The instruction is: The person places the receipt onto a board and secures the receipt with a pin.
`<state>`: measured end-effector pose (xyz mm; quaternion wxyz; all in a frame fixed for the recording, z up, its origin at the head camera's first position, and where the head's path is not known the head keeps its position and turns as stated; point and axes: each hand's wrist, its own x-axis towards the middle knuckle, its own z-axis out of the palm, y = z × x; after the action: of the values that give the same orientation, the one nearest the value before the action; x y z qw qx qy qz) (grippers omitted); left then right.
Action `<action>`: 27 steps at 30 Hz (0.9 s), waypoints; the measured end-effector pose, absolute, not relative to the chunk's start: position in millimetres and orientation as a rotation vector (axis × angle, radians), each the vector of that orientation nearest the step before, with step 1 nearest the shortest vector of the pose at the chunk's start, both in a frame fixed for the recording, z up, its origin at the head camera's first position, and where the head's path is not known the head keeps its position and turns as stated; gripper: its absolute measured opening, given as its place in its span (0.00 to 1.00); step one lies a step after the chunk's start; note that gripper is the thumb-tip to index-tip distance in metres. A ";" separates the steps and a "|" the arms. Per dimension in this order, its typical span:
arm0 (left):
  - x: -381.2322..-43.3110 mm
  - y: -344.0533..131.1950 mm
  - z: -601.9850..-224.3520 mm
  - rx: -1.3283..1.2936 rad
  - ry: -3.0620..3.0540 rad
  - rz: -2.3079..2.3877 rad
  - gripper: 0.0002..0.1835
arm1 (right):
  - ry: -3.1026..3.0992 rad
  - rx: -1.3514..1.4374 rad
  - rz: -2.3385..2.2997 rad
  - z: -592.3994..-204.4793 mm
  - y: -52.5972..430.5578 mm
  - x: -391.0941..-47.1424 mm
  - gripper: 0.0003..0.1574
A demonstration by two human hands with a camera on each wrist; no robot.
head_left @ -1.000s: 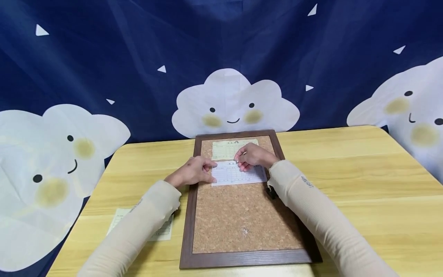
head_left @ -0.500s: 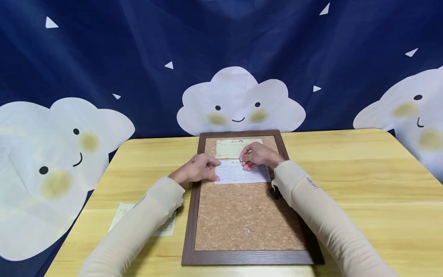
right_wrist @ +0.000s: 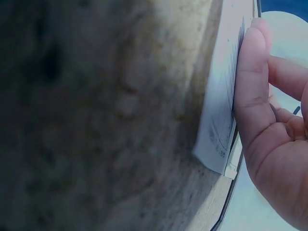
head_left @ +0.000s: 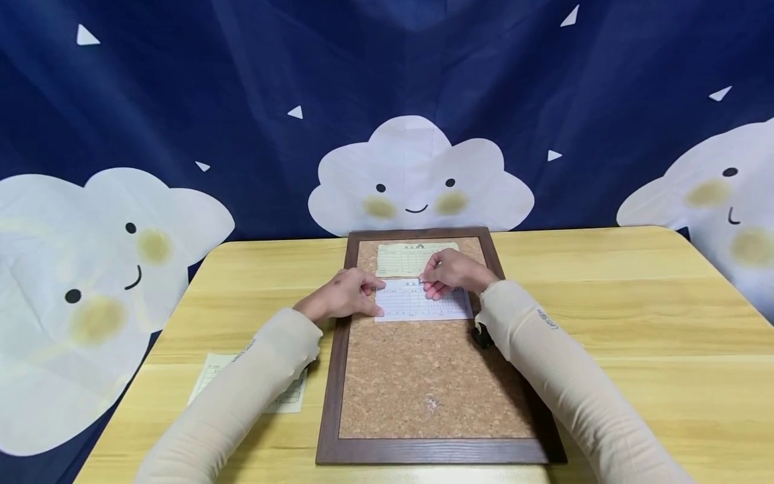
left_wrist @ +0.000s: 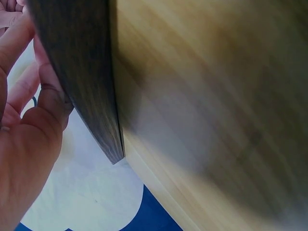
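Note:
A white printed form (head_left: 399,302) lies on the framed cork board (head_left: 387,376), just below a pale yellow form (head_left: 393,259). At the white form's left edge rests my left hand (head_left: 347,293), thumb and index finger spread apart and pressing its two corners. My right hand (head_left: 450,272) pinches a small shiny thumbtack (head_left: 421,281) at the middle of the white form's top edge, its other fingers over the paper. In the right wrist view, the white form's corner (right_wrist: 209,159) lifts slightly off the cork. Another small tack (head_left: 420,247) shows at the yellow form's top.
More pale yellow forms (head_left: 287,398) lie on the wooden table (head_left: 635,316) at the left, partly under my left sleeve (head_left: 242,390). The board's dark wooden frame (head_left: 441,452) runs close to the table's front. A blue cloud-print curtain (head_left: 254,81) hangs behind.
The head view has shifted slightly, moving everything a little to the right in it. Both hands stay at the white form, the right one still pinching the thumbtack at its top edge.

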<state>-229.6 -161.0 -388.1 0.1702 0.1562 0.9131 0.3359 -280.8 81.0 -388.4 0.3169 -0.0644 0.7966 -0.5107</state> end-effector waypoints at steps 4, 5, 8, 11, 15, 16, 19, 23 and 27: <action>-229.4 -161.0 -389.6 0.445 2.601 0.941 0.30 | 2.101 -0.155 -1.340 -389.8 80.7 -280.9 0.04; -229.5 -161.2 -390.2 0.449 2.604 0.933 0.30 | 2.100 -0.154 -1.339 -389.9 80.6 -280.6 0.04; -229.8 -161.5 -391.2 0.456 2.608 0.918 0.30 | 2.095 -0.160 -1.340 -390.6 80.2 -280.1 0.04; -230.5 -160.8 -390.9 0.457 2.604 0.927 0.30 | 2.093 -0.159 -1.343 -390.5 80.5 -280.3 0.03; -231.8 -159.6 -389.7 0.448 2.592 0.941 0.30 | 2.099 -0.143 -1.339 -389.4 80.9 -281.0 0.03; -231.9 -159.3 -389.3 0.445 2.593 0.939 0.30 | 2.099 -0.142 -1.338 -389.2 81.0 -281.2 0.03; -232.5 -159.2 -388.4 0.460 2.602 0.921 0.31 | 2.102 -0.138 -1.332 -388.8 80.4 -282.3 0.03; -232.8 -159.5 -388.1 0.460 2.614 0.912 0.31 | 2.103 -0.139 -1.335 -388.6 79.4 -283.6 0.04; -232.4 -159.9 -388.6 0.449 2.610 0.919 0.30 | 2.097 -0.145 -1.343 -388.9 79.2 -283.6 0.04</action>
<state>-232.4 -159.9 -388.6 0.1683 0.1580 0.9177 0.3233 -283.6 79.2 -388.9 0.3182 -0.0551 0.7970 -0.5104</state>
